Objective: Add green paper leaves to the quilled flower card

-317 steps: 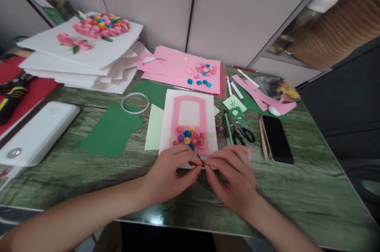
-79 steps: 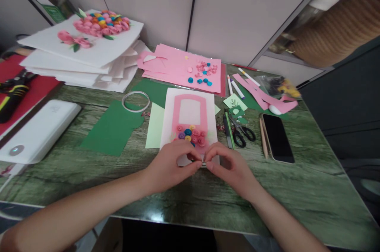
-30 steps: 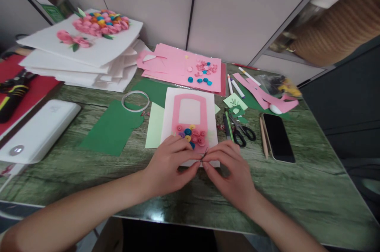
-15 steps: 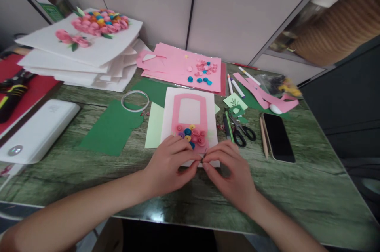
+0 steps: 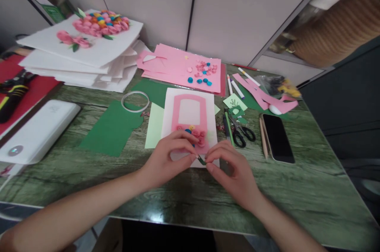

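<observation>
Between my two hands is a small dark green paper leaf [image 5: 202, 160]. My right hand [image 5: 230, 168] pinches its right end between thumb and forefinger. The fingertips of my left hand [image 5: 170, 159] are pinched at its other end. Both hands are just above the lower edge of a white card [image 5: 169, 103]. A pink paper basket shape [image 5: 203, 109] with an arched handle lies on that card. Rolled paper flowers [image 5: 200, 136], mostly pink with some blue and yellow, cover its lower part, and my left hand hides some of them.
Right of the card lie a cutter knife [image 5: 228, 125], black scissors [image 5: 244, 135], a wooden stick [image 5: 264, 139] and a phone [image 5: 279, 137]. Pink sheets [image 5: 172, 65] with loose flowers lie behind. Left are green paper [image 5: 108, 131], a tape ring [image 5: 122, 101] and a white power bank [image 5: 41, 129].
My left hand has shifted slightly left, so the fingertips are farther apart and more of the green leaf shows between them. My right hand has barely moved.
</observation>
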Tool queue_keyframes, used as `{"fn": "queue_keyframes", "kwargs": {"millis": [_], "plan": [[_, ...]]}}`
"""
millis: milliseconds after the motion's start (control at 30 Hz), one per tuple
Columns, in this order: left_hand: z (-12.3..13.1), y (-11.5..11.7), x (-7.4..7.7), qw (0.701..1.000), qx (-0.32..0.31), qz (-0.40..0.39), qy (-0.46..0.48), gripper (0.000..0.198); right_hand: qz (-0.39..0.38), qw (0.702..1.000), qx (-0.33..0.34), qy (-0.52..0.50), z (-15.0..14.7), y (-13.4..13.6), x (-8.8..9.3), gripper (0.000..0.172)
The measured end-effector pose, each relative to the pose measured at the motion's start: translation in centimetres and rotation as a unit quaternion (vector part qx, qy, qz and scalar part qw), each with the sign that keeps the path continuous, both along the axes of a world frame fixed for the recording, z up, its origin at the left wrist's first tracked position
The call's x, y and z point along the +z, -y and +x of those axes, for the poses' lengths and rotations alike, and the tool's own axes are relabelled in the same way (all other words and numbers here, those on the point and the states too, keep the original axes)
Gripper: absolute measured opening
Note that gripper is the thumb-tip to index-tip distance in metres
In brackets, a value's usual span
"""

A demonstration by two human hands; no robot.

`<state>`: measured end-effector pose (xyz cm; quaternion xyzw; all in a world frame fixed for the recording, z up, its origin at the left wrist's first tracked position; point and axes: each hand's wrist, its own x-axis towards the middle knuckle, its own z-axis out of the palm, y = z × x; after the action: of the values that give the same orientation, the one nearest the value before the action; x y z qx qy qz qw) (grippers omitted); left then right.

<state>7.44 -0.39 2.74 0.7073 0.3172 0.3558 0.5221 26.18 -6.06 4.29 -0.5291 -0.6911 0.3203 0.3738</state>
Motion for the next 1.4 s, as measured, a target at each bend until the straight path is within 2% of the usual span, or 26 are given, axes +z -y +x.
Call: {"fn": "queue_keyframes", "kwargs": {"millis": [133,267,333,433,533,700,833,967,1100,1200,1267,1333,1400], "plan": [[0.0,-0.3,-0.3,0.986,-0.067,-0.148,0.043,0.008,-0.015,1.000,0.006,-0.025,0.4,-0.2,-0.2,0.011],[0.2,-0.2,-0.4,0.983,-0.060,-0.174,0.028,0.007,-0.014,1.000,-0.009,-0.008,0.5,-0.2,-0.5,0.010],[0.2,0.0,-0.4,0.986,-0.045,-0.159,0.019,0.007,0.011,0.999,-0.035,0.022,0.3,-0.1,-0.6,0.009],[0.3,0.3,-0.3,0.992,-0.021,-0.121,0.005,0.007,0.096,0.989,-0.080,0.084,-0.1,0.2,-0.6,0.015],[0.4,0.6,-0.2,0.997,-0.011,-0.071,-0.017,0.009,0.155,0.977,-0.076,0.128,-0.4,0.5,-0.6,0.015],[0.5,1.0,-0.1,0.997,-0.019,0.046,-0.055,0.011,0.167,0.972,-0.066,0.150,-0.6,0.6,-0.6,0.012],[0.5,1.3,-0.3,0.991,-0.004,0.107,-0.075,0.012,0.192,0.964,-0.068,0.173,-0.5,0.5,-0.9,0.011],[0.5,1.3,-0.4,0.988,-0.007,0.138,-0.074,0.012,0.191,0.965,-0.042,0.177,-0.8,0.5,-1.2,0.009],[0.5,1.2,-0.3,0.989,0.001,0.125,-0.077,0.013,0.139,0.979,-0.031,0.148,-0.8,0.4,-0.7,0.010],[0.4,1.1,0.0,0.991,0.002,0.103,-0.084,0.013,0.109,0.982,-0.068,0.136,1.3,-0.9,-0.7,0.009],[0.3,1.1,0.1,0.992,0.002,0.092,-0.085,0.014,0.121,0.970,-0.155,0.144,4.0,-2.5,-1.5,0.007],[0.3,1.2,0.2,0.993,0.002,0.078,-0.084,0.014,0.148,0.935,-0.259,0.193,7.3,-4.3,-2.7,0.009],[0.2,1.2,0.3,0.995,-0.003,0.058,-0.083,0.015,0.101,0.912,-0.281,0.282,10.2,-5.8,-4.1,0.016]]}}
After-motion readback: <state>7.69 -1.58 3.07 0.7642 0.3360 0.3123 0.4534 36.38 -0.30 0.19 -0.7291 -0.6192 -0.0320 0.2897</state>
